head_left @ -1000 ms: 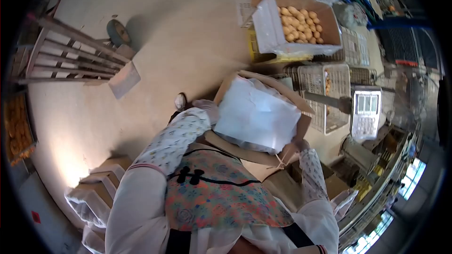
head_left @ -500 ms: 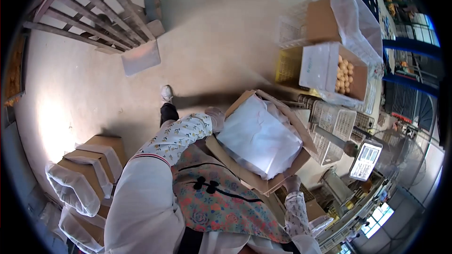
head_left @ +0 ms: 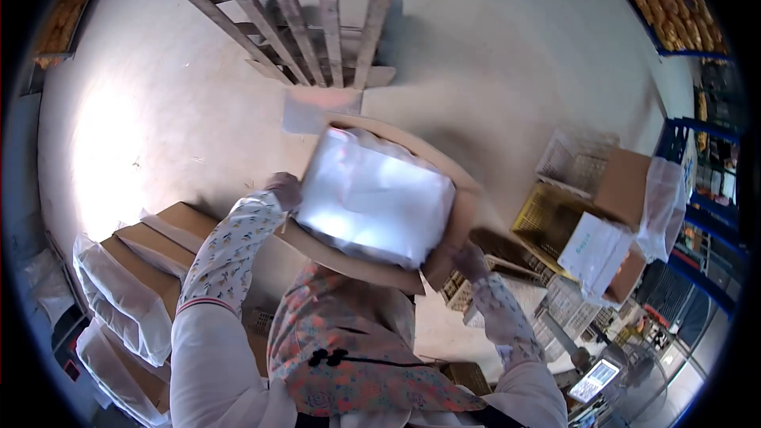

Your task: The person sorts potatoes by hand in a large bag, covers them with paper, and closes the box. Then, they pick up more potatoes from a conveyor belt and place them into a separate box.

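Observation:
Between my hands, in front of the floral apron, is an open cardboard box (head_left: 468, 218) with a white plastic liner (head_left: 372, 198) covering what is inside. My left hand (head_left: 284, 190) grips the box's left side, its fingers partly hidden behind the cardboard. At the near right corner my right hand (head_left: 468, 260) holds the box, a little blurred by motion. Flower-patterned sleeves cover both forearms.
Ahead stands a slatted cart (head_left: 325, 24) with a flat metal toe plate (head_left: 317, 108) on the floor. Lined cardboard boxes (head_left: 131, 269) are stacked at left. Plastic crates (head_left: 547, 214), another box (head_left: 598, 250) and a scale display (head_left: 594, 380) are at right.
My body has turned toward the right-hand cart side of the earlier view's left, bringing the slatted cart straight ahead. The box, held in both hands, has moved left in view; crates and scale shifted lower right.

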A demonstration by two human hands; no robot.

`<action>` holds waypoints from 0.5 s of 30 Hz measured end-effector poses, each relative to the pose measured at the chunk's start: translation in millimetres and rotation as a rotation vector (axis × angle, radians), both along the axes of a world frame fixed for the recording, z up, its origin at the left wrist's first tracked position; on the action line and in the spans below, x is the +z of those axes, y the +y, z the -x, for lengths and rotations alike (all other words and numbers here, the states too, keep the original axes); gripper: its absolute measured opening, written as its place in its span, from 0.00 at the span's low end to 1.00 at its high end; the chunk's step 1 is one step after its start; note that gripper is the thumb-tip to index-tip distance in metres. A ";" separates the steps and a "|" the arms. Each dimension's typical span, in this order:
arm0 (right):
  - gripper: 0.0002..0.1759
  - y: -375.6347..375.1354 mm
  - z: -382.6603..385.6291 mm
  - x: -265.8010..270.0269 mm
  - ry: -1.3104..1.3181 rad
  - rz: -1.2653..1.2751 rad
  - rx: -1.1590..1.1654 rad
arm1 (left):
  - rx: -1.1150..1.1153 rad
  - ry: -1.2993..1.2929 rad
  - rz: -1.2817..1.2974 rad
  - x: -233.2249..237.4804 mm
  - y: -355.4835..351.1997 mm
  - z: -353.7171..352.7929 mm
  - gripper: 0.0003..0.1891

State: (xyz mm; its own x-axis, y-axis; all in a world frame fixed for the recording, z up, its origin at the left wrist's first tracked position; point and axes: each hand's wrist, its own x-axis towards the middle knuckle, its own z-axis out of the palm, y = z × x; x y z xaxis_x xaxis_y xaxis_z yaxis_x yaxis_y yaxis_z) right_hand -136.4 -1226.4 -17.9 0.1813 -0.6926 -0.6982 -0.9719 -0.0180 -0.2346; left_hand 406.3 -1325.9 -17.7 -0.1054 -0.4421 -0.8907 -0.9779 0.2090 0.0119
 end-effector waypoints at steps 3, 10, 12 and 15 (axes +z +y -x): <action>0.33 -105.7 -121.4 -32.7 -0.029 -0.038 -0.042 | 0.422 -0.119 0.091 -7.3 -12.1 -72.2 0.18; 0.31 -236.3 -280.5 -228.2 -0.148 0.121 -0.019 | 0.641 -0.229 0.390 -205.0 -35.0 -203.7 0.20; 0.31 -271.9 -328.7 -223.2 -0.020 -0.068 -0.055 | 0.538 -0.367 0.975 -251.8 -35.3 -224.8 0.12; 0.32 -270.9 -318.3 -226.0 0.027 -0.048 -0.111 | 0.918 0.080 0.750 -232.5 -34.3 -273.0 0.14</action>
State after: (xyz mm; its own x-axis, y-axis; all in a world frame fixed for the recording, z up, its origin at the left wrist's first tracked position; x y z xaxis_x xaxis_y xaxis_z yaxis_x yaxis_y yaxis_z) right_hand 181.9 -1497.2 -243.9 0.0861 -0.6728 -0.7348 -0.9734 0.1005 -0.2060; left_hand 679.4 -1360.2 -250.3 0.4798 -0.7898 -0.3822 -0.7674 -0.5889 0.2535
